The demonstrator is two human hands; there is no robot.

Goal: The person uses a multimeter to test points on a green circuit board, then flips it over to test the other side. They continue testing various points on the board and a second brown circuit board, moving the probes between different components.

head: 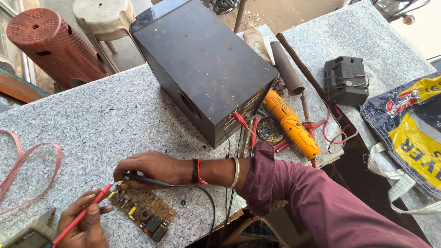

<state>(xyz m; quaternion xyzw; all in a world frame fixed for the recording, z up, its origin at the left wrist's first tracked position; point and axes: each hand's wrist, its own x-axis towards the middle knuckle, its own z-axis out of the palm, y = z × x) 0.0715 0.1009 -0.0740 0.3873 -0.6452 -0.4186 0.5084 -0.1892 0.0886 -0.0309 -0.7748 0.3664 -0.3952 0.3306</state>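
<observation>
View from above of a speckled grey stone counter [92,119], with a person's two bare hands at work in the lower left of the frame. The right hand [151,169], its arm in a maroon sleeve reaching in from the lower right, has its grip pinched around a black test probe [147,180], tip down at the upper left corner of a small brown circuit board [143,212]. The left hand [82,225], at the bottom left edge, has its grip closed around a red test probe [82,213], its tip meeting the same corner of the board, just beside the black one. The board lies flat on the counter near its front edge, components facing up. A meter [27,236] shows partly at the bottom left corner, its screen too cut off to read.

By the look of it, the checking of the board is under way: both probes are set on one corner, and the rest of the board, toward the lower right, has no probe on it.

Behind the hands, in the upper middle of the frame, stands a large black box [202,64] with red leads at its end. To its right lie an orange power tool [291,124], a dark tube [285,68] and a black adapter [345,80].
</observation>
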